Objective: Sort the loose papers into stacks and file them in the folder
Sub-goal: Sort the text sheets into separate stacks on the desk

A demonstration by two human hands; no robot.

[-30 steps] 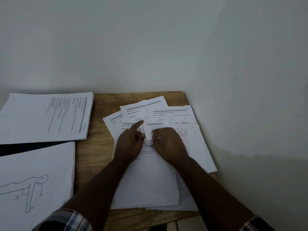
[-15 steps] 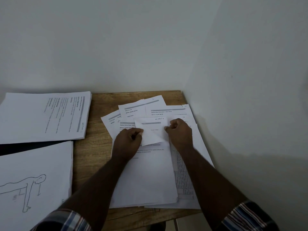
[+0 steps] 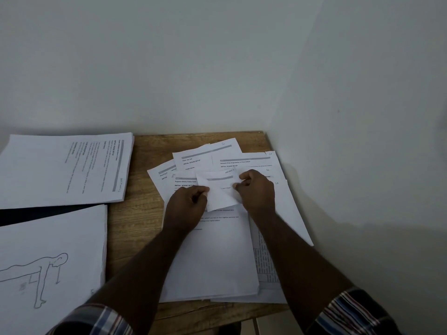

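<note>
Sorting is progressing: you are pinching a folded sheet (image 3: 219,192) with left hand (image 3: 187,206) and right hand (image 3: 257,189) over the loose papers (image 3: 217,257) (two stacks (image 3: 60,170) are waiting; no folder visible).

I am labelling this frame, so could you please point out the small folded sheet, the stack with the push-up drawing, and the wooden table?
small folded sheet (image 3: 219,193): head view, its blank middle.
stack with the push-up drawing (image 3: 48,238): head view, blank area above the figure.
wooden table (image 3: 135,218): head view, bare wood between stacks.

stacks (image 3: 65,170) left, loose papers (image 3: 217,257) right
</note>
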